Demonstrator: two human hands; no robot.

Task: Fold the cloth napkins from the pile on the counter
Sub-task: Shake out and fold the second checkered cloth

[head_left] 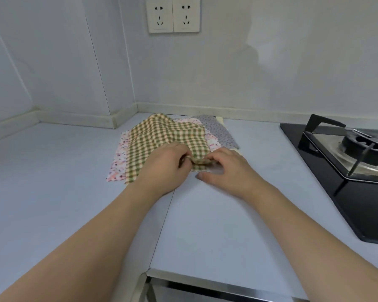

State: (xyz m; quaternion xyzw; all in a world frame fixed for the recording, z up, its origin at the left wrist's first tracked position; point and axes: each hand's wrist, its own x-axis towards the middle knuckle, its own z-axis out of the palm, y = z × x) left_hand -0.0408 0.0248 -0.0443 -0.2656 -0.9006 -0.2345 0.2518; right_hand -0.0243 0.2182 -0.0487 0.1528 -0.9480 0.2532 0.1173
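Observation:
A green-and-cream checked napkin (pixel 162 136) lies rumpled on top of the pile on the pale blue counter (pixel 52 192). Under it show a pink floral napkin (pixel 118 158) at the left and a grey dotted napkin (pixel 220 131) at the right, with a cream edge behind. My left hand (pixel 164 168) pinches the checked napkin's near edge. My right hand (pixel 225 168) pinches the same bunched edge just to the right, its thumb resting on the counter.
A black gas hob (pixel 345 171) with a metal pan support fills the counter's right side. Two wall sockets (pixel 174 15) sit above the pile. The counter's front edge (pixel 205 277) runs close below my forearms.

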